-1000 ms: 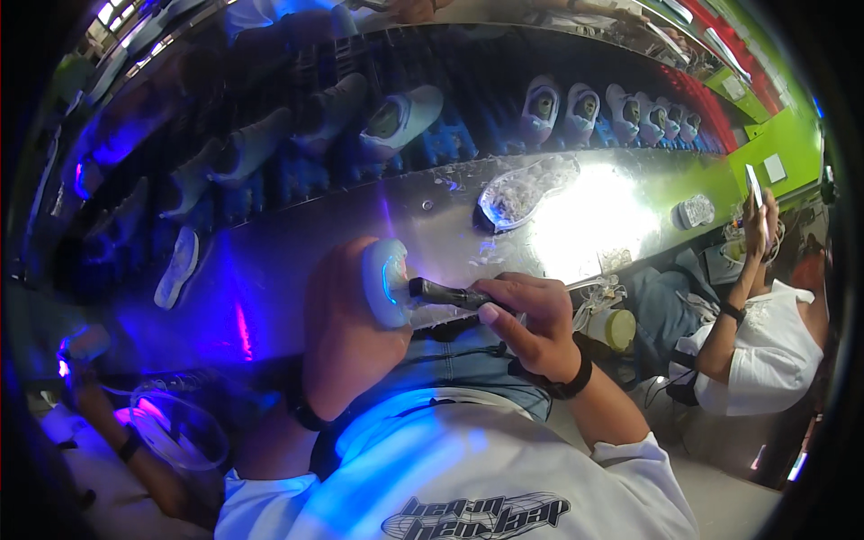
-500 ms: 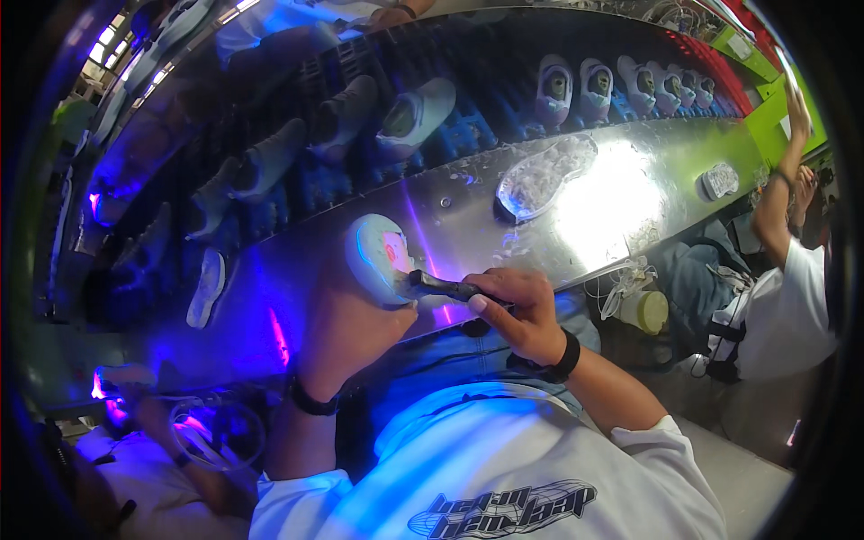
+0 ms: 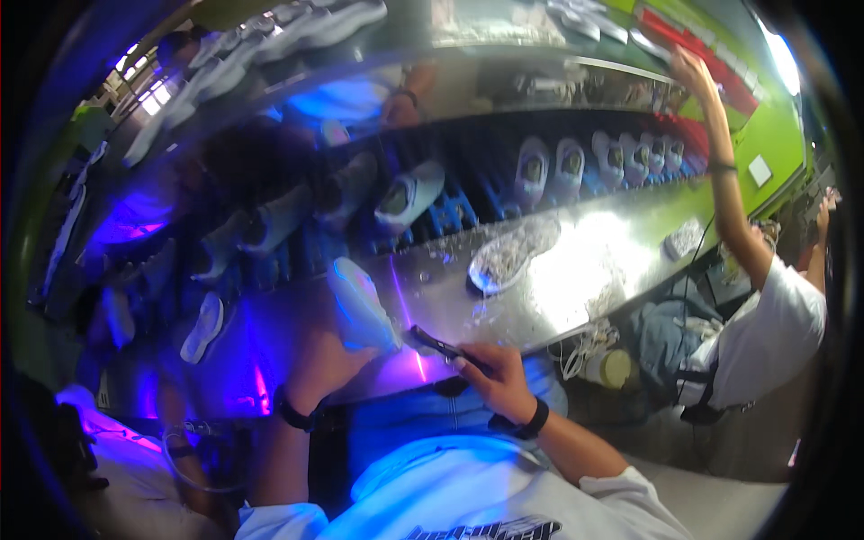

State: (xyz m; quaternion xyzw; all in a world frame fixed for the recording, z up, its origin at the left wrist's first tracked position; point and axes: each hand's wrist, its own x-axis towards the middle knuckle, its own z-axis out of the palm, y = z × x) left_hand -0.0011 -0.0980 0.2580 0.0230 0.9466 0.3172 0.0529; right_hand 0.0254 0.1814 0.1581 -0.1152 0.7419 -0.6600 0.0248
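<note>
Two hands work above one metal tabletop point(image 3: 315, 310). The left hand point(image 3: 328, 366) is clamped on the lower end of one pale shoe piece point(image 3: 358, 301), which is tilted above the tabletop. The right hand point(image 3: 499, 380) is closed around one dark brush-like tool point(image 3: 438, 345); its tip lies at four o'clock from the pale shoe piece, just beside it, and I cannot tell whether they touch.

Clock directions run from that piece. One loose sole point(image 3: 203, 328) lies at nine o'clock. One sole-shaped piece filled with whitish clumps point(image 3: 513, 258) sits between two and three, and one smaller clumpy piece point(image 3: 685, 239) farther out that way. Beyond the tabletop, six upright shoes point(image 3: 569, 175) line up at two o'clock; four more shoes point(image 3: 409, 198) spread from ten to one. One pale tub point(image 3: 608, 368) stands between three and four.
</note>
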